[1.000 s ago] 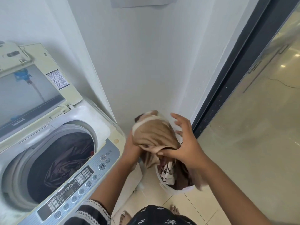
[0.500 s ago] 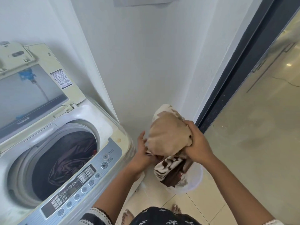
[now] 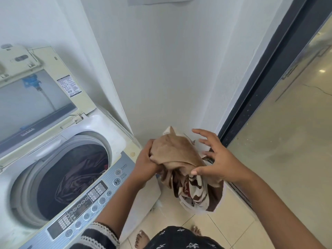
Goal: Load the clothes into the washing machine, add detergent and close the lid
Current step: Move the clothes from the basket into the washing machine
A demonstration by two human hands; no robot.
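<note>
A: Brown cloth, a tan piece with a brown-and-white patterned part hanging under it, this is the bundle of clothes point(image 3: 177, 155) that must go next. Where is it from the hands?

B: It is between them, in the air over the white basket point(image 3: 195, 209) on the floor tiles. The left hand point(image 3: 147, 159) grips the tan cloth from the left side, its fingers curled into the fabric. The right hand point(image 3: 217, 160) is on the other side with fingers spread and rather straight; only its thumb touches the cloth low down, so I judge that it holds nothing firmly.

A: And the long axis of the bundle?

B: It hangs down. The tan top is up by the knuckles and the patterned tail falls to the basket, where it perhaps still touches the rim; I cannot tell.

A: Which way is the washing machine point(image 3: 115, 144)?

B: To the left of the bundle, and the left hand is the nearer one. First comes the grey control panel point(image 3: 86, 196), just beside the left wrist, then the round opening of the drum point(image 3: 71, 178), where dark clothes point(image 3: 79, 175) lie already.

A: Is there room?

B: I think yes. The lid point(image 3: 36, 97) stands up at the back, so the opening is free from above. The bundle must rise enough that the tail passes over the panel edge. Farther behind is only the white wall point(image 3: 170, 69), near to the bundle, and at the right the dark door frame point(image 3: 269, 78).
</note>
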